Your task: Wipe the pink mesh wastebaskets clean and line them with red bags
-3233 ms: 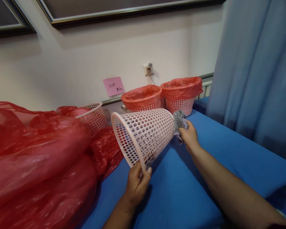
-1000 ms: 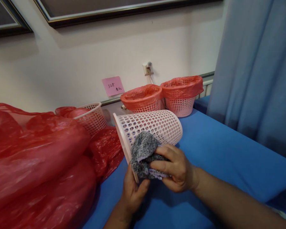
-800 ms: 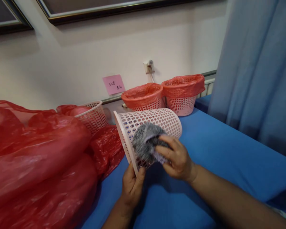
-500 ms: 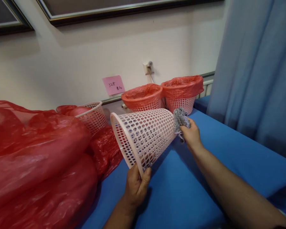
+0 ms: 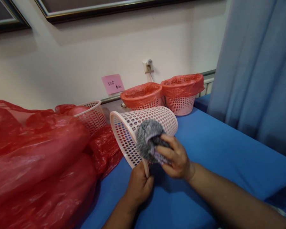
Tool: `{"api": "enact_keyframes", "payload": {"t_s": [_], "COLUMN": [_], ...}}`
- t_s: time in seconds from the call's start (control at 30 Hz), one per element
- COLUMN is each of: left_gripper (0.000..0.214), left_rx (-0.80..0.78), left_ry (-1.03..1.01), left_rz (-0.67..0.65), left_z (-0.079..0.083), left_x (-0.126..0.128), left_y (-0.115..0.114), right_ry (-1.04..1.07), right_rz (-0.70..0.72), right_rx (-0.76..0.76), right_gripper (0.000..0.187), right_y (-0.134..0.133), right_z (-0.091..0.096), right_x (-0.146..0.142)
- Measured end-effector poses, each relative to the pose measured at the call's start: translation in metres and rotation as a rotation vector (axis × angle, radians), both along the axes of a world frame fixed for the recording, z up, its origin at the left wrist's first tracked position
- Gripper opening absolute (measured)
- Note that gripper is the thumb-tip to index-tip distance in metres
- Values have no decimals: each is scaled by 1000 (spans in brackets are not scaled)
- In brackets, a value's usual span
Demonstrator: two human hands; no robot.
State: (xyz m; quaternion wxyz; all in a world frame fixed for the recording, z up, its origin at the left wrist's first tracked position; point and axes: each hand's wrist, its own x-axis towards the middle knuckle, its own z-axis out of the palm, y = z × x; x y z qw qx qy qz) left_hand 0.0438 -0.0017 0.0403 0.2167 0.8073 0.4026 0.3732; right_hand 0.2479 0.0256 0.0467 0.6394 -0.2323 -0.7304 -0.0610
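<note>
A pale pink plastic waste basket (image 5: 124, 136) with a holed wall is tipped on its side, its mouth facing left. My left hand (image 5: 140, 184) is closed on the near lower part of its rim. Bunched in my right hand (image 5: 176, 157) is a fuzzy grey cloth (image 5: 149, 136), pressed against the outside of the basket near the rim. The cloth and my right hand hide part of the basket's wall.
Beneath is a blue-covered bed (image 5: 188, 203). Red plastic bags (image 5: 43, 165) are heaped at left, beside another basket (image 5: 98, 117). Two baskets with red liners, one nearer (image 5: 141, 95) and one farther right (image 5: 182, 93), stand by the wall. A blue curtain (image 5: 257, 70) hangs at right.
My right hand has moved the cloth from the basket's base leftward along its side to near the rim. My left hand keeps its grip on the rim.
</note>
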Motion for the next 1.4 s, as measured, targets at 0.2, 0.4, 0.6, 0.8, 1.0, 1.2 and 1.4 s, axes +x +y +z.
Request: {"api": "enact_keyframes", "payload": {"t_s": [0.2,0.4,0.6,0.8,1.0,1.2,1.4], "left_gripper": [68,70,76,48,63,63,64], "left_rx": [-9,-75,-78,-101,-148,-133,-181], "left_ry": [53,99,125,134,93,202,243], "left_rz": [-47,-17,-97,-179,-125,-149,-104], "left_z": [5,-2,8,20,6,4,7], "left_x": [6,3,10,16,10,4,5], "left_y": [1,4,8,7,15,19,16], "right_ry": [589,782,188,-14,340,881,434], "right_rz": [-372,-334,-166,7,-347,-311,-281], "right_rx": [-587,-779,-171,77,-352,-965,-333], "right_gripper": [52,53,60,66,55,56,56], "right_y": [78,89,20,-12,47,97,45], "right_z": [-25,-27,-3,9,-8,-25,-11], "right_x": [47,54,12,5,32,65,27]}}
